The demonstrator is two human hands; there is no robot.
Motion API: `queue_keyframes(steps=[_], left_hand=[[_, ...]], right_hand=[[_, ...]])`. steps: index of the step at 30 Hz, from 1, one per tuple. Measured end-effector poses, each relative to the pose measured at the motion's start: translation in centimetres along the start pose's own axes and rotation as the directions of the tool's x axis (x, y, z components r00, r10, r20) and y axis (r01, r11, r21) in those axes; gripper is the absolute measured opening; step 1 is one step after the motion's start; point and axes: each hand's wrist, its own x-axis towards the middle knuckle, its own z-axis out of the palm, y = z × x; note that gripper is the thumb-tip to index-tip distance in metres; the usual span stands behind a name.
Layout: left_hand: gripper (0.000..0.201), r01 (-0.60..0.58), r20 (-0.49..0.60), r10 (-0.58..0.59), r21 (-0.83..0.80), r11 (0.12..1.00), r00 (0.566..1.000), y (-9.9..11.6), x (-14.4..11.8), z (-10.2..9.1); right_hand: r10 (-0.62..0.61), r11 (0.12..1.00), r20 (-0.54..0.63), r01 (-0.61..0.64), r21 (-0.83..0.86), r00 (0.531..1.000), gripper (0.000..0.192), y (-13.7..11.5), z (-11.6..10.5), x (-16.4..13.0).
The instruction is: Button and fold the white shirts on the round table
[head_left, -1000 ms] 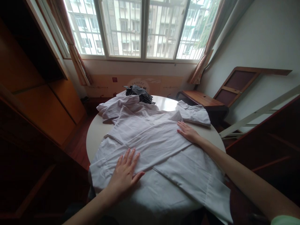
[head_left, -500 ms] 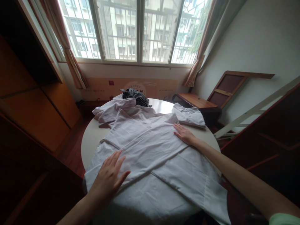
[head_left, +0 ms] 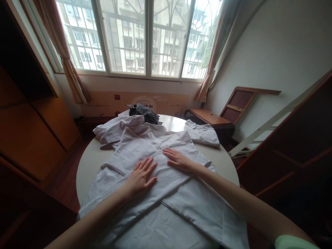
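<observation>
A white shirt [head_left: 155,188] lies spread over the round table, its sleeves crossed over the body and its lower part reaching the near edge. My left hand [head_left: 141,174] rests flat on the crossed sleeves near the middle, fingers stretched out. Just up and to the right, my right hand [head_left: 177,159] also lies flat on the cloth, fingers extended to the left. The two hands are close together but apart. Neither one grips the fabric.
On the white table [head_left: 86,169], a folded white garment [head_left: 202,133] lies at the far right. A crumpled white garment [head_left: 119,128] and a black-and-white striped cloth [head_left: 145,113] lie at the far left. Beyond stand a wooden bench [head_left: 210,117] and a window [head_left: 127,41].
My right hand has slid left from the shirt's right side to its middle. My left hand has moved up and right, closer to it. The camera view has shifted slightly.
</observation>
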Motion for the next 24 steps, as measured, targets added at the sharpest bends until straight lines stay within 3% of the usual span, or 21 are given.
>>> queue_keyframes(steps=[4, 7, 11, 17, 24], left_hand=[[0.056, -0.003, -0.005, 0.003, 0.001, 1.0, 1.0, 0.0, -0.1, -0.2], [0.056, -0.008, -0.012, 0.008, 0.005, 1.0, 1.0, -0.1, -0.1, -0.2], [0.057, -0.002, -0.003, 0.002, 0.006, 1.0, 1.0, -0.1, -0.1, 0.0], [0.056, 0.002, -0.013, -0.002, 0.005, 1.0, 1.0, -0.1, 0.0, 0.1], [0.056, -0.004, -0.019, 0.004, 0.002, 1.0, 1.0, -0.3, 0.0, 0.3]], right_hand=[[0.276, 0.952, -0.04, -0.279, -0.125, 0.96, 0.059, 5.9, -1.2, -0.3], [0.383, 0.894, -0.077, -0.391, -0.219, 0.92, 0.061, 8.6, -1.5, -0.1], [0.455, 0.822, -0.131, -0.472, -0.318, 0.881, 0.063, 9.8, -1.6, 0.5], [0.595, 0.709, -0.219, -0.633, -0.312, 0.774, 0.067, 12.2, -2.6, 0.2], [0.574, 0.741, -0.26, -0.628, -0.239, 0.776, 0.058, 13.7, -3.2, -0.9]])
